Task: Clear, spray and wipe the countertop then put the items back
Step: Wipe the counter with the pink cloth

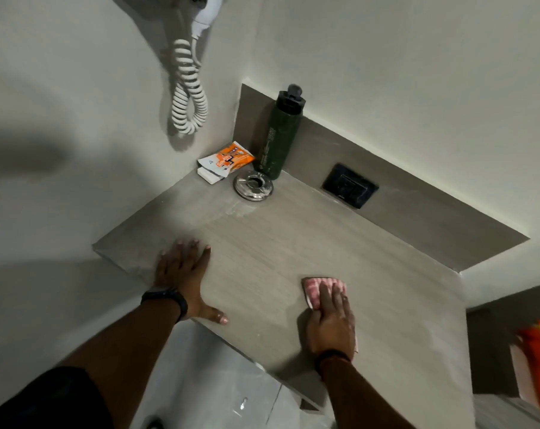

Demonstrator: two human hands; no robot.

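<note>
A matte, wood-grained grey countertop (293,243) carries a tall dark-green cylindrical bottle (279,134), a shiny round metal dish (253,184) and an orange sachet (228,157) in its far corner. The left hand (182,274) lies spread flat near the edge, while the right hand (330,317) presses flat on a pink cloth (313,291).

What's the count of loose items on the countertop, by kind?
Bottle: 1
Packet: 1
White bar, under the packet: 1
Metal dish: 1
Cloth, under the right hand: 1
Total: 5
</note>
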